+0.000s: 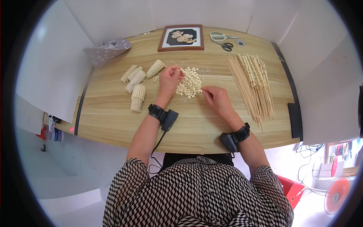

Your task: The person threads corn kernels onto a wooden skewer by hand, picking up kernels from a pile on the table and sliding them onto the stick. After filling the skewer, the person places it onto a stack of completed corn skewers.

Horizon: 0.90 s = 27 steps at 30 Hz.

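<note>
A loose pile of pale corn kernels (189, 85) lies mid-table between my hands. My left hand (171, 77) is closed at the pile's left edge, and a thin bamboo skewer (173, 61) pokes out above its fingers; most of the stick is hidden. At the pile's right edge, my right hand (217, 98) pinches a corn kernel (201, 90) between thumb and fingertips. Left of the pile lie a part-stripped corn cob (155, 69), another half-stripped cob (138, 97) and several bare cobs (137, 80).
Bare bamboo skewers (244, 87) lie on the right beside several skewers threaded with kernels (255, 70). A framed flower picture (181, 38), scissors (223, 39) and a grey star-patterned cloth (107, 51) sit along the back. White panels (204, 13) enclose the table.
</note>
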{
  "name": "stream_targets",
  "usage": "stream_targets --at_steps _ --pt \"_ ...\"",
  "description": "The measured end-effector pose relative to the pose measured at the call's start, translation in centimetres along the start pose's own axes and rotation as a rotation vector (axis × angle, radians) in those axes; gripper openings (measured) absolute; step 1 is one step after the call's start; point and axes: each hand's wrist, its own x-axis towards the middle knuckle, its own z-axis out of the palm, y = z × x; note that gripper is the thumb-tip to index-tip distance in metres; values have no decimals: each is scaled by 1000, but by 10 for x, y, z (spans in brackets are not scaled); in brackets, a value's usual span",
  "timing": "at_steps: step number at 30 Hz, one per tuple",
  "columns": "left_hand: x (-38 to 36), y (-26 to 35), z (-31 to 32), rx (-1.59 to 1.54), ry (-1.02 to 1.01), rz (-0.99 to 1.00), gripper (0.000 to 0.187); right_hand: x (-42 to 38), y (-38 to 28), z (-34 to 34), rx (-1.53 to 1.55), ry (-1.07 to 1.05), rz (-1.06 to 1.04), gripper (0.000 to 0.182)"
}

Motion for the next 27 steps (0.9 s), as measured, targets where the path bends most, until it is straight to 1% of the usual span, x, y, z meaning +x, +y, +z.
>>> stream_targets --at_steps 2,4,5,7,8,10,11,13,14,16,17,19,23,25,27 --pt "0 1 -1 40 -15 -1 14 1 3 -1 -22 21 -11 14" --pt "-1 6 -1 367 52 80 18 2 7 -4 -40 69 39 14" --pt "0 3 -5 367 48 81 18 3 8 -5 -40 73 41 14" --pt "5 -2 -12 725 -77 456 26 4 9 -8 -55 113 68 14" --pt "5 1 -9 726 -83 459 26 4 9 -9 -55 119 70 14" --pt "6 8 0 825 -223 461 30 4 10 -12 -60 103 79 14" --pt "7 5 4 825 -228 463 30 4 10 -13 -61 108 82 14" --pt "9 -2 10 917 -341 448 31 4 12 -13 -60 120 55 14" --pt "8 0 14 918 -342 449 31 5 13 -13 -59 122 54 14" --pt "7 5 20 1133 -456 348 42 5 14 -13 -60 149 46 14" --pt "8 9 23 1135 -456 350 42 5 15 -13 -59 151 44 14" --pt "14 19 30 1263 -580 266 48 5 17 -15 -56 158 54 14" --pt "19 3 29 1284 -621 304 50 7 20 -17 -69 156 82 14" --pt "13 5 19 1159 -682 348 50 7 24 -17 -45 169 81 15" --pt "-1 17 10 1126 -695 342 51 7 23 -16 -54 168 82 15"
